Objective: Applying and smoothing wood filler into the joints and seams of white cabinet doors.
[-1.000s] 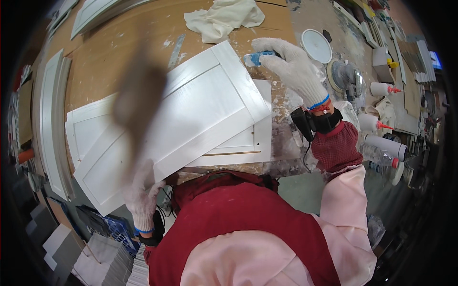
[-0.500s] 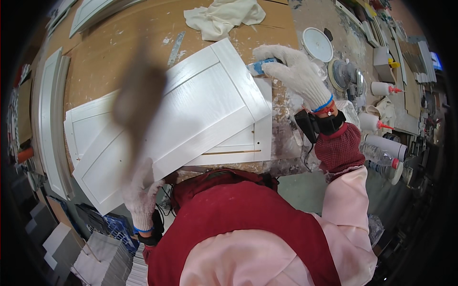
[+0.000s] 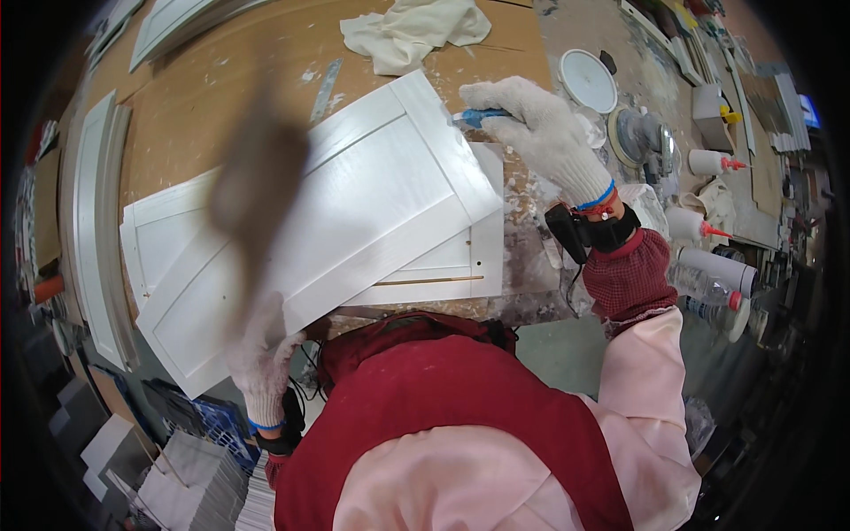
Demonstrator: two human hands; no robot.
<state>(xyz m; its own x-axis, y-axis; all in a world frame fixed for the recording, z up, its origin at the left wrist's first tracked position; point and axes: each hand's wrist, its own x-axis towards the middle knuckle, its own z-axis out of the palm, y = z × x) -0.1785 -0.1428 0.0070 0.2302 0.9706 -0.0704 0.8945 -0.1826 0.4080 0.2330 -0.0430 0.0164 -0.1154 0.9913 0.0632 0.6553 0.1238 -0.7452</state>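
Observation:
A white framed cabinet door (image 3: pixel 390 190) lies slantwise over another white door (image 3: pixel 434 265) on the bench. My gloved right hand (image 3: pixel 544 128) is closed around a small blue tool (image 3: pixel 478 116) at the upper door's right-hand edge. Most of that tool is covered by the fingers, so its kind does not show. My gloved left hand (image 3: pixel 259 363) grips the near edge of the upper door at its lower left. A dark blurred shape close to the camera partly hides the left fingers and the middle of the door.
A cream cloth (image 3: pixel 416 34) lies at the far side, near a metal strip (image 3: pixel 326 88). Right of my hand are a round white lid (image 3: pixel 588 81), a round sander-like tool (image 3: pixel 633 137) and red-tipped glue bottles (image 3: pixel 708 165). Long white panels (image 3: pixel 93 230) stand at the left.
My right hand has shifted slightly left and tilted the blue tool, which now shows edge-on beside the door. My left hand and both doors look almost unmoved.

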